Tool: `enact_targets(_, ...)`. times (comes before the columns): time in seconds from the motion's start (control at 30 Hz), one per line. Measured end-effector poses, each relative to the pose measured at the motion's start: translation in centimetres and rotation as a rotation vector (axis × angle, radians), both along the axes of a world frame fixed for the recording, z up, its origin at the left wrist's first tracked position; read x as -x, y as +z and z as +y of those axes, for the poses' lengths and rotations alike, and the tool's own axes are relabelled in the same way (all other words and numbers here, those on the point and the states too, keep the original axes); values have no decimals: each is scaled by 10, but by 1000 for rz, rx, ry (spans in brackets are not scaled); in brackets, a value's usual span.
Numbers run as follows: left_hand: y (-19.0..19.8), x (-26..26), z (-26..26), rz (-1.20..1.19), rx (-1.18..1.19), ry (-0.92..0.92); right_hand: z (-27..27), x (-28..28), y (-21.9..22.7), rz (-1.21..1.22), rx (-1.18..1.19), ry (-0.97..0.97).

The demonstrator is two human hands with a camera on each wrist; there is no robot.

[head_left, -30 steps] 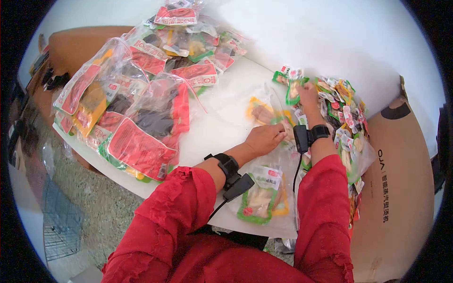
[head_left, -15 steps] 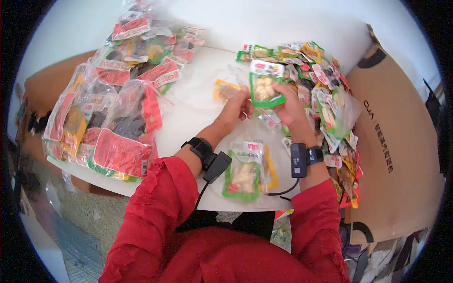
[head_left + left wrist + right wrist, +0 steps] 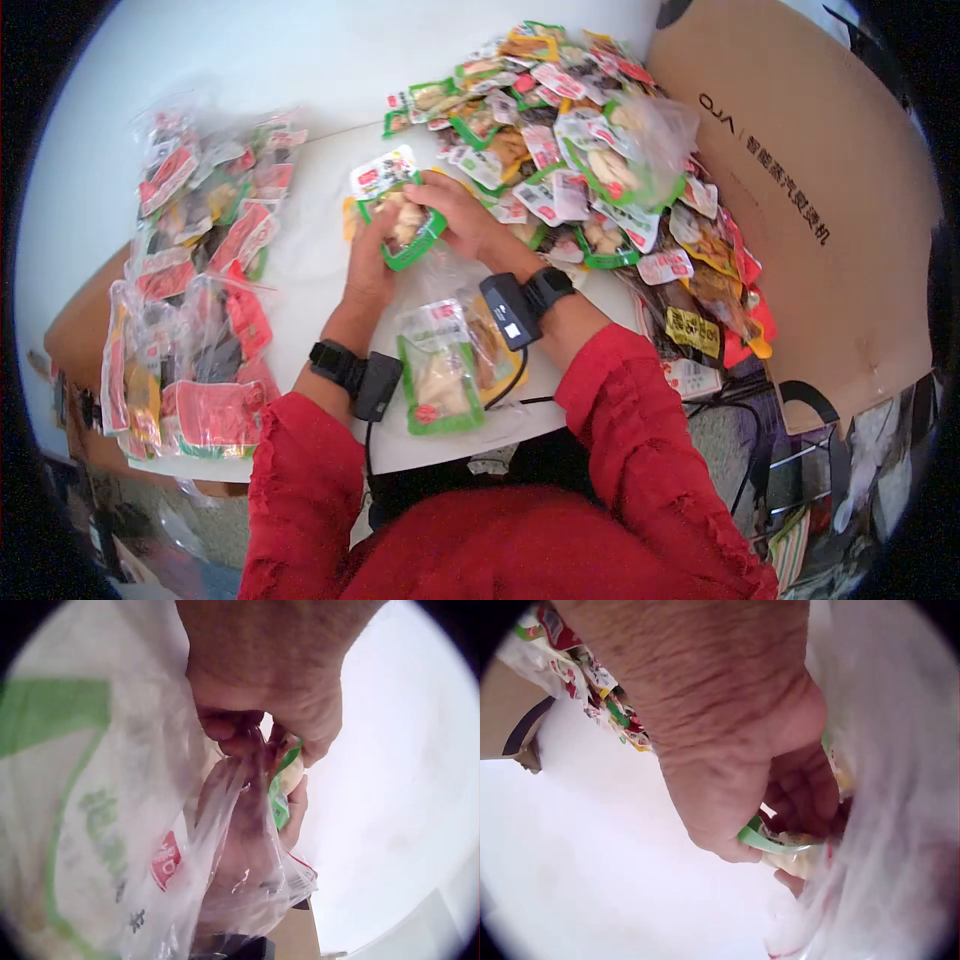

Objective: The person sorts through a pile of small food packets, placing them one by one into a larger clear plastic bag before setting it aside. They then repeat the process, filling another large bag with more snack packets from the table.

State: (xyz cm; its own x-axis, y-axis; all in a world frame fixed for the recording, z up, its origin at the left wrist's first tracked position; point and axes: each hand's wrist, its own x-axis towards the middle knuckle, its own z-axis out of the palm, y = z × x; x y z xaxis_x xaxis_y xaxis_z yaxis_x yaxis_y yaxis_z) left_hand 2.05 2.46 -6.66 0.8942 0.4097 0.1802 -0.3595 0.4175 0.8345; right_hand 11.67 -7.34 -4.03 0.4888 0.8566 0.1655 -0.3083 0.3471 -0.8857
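Both hands hold a green-edged packet (image 3: pixel 400 215) of pale pieces over the white table, tilted in the head view. The left hand (image 3: pixel 370 262) has its thumb over the packet's lower left side; the right hand (image 3: pixel 462 218) pinches its right edge. In the left wrist view, clear plastic (image 3: pixel 244 877) with a red seal line runs up to the left fingers beside the packet (image 3: pixel 283 787). Nearer the body lies a clear bag with a green-edged packet (image 3: pixel 437 385) and a yellow-edged packet (image 3: pixel 487 345) in it. Most fingertips are hidden.
A heap of small packets (image 3: pixel 540 145) covers the table's right side. Large clear bags with red packets (image 3: pixel 220 412) lie along the left. A cardboard box (image 3: pixel 800 210) stands at the right, and a cable crosses the near table edge.
The right hand has brought the green-edged packet from the heap to the left hand, which now holds it too. The head view has swung rightward, so the table things appear further left.
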Motion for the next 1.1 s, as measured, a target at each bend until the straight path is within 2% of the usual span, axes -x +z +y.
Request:
enact_targets(0.13,4,-1,-3,-12,151,23,2,-2,-11,-10,-121,6)
enact_targets(0.17,7,0,-4,-7,146,17,2,-1,-14,-6,-125,-1)
enact_targets(0.23,10,3,-6,9,138,37,1,7,-12,239,-173,-26)
enact_targets(0.4,5,4,2,33,116,24,-3,3,-11,229,-173,10)
enact_targets(0.47,-7,6,14,178,80,-65,14,-17,-37,-29,-59,-115)
enact_targets(0.6,8,9,-6,178,-89,-31,10,-17,-33,-21,-126,-175)
enact_targets(0.77,10,9,-3,208,5,-22,9,-16,-38,69,-84,-130)
enact_targets(0.83,12,6,-9,216,40,87,13,-19,-45,-194,-138,-196)
enact_targets(0.87,8,5,-7,220,37,99,9,-19,-42,-107,-75,-205)
enact_targets(0.9,2,4,-3,176,-33,94,10,-20,-46,-255,-65,-251)
enact_targets(0.93,0,3,0,191,3,38,1,-11,-25,90,-38,-138)
enact_targets(0.97,-5,0,-1,129,14,65,0,-9,-21,111,-60,-149)
enact_targets(1.0,6,2,-10,88,42,44,3,-16,-31,-55,-59,-182)
enact_targets(1.03,5,1,-6,129,46,28,1,-13,-25,168,-89,-78)
enact_targets(1.1,3,1,-4,106,45,-7,0,-11,-21,203,-99,-22)
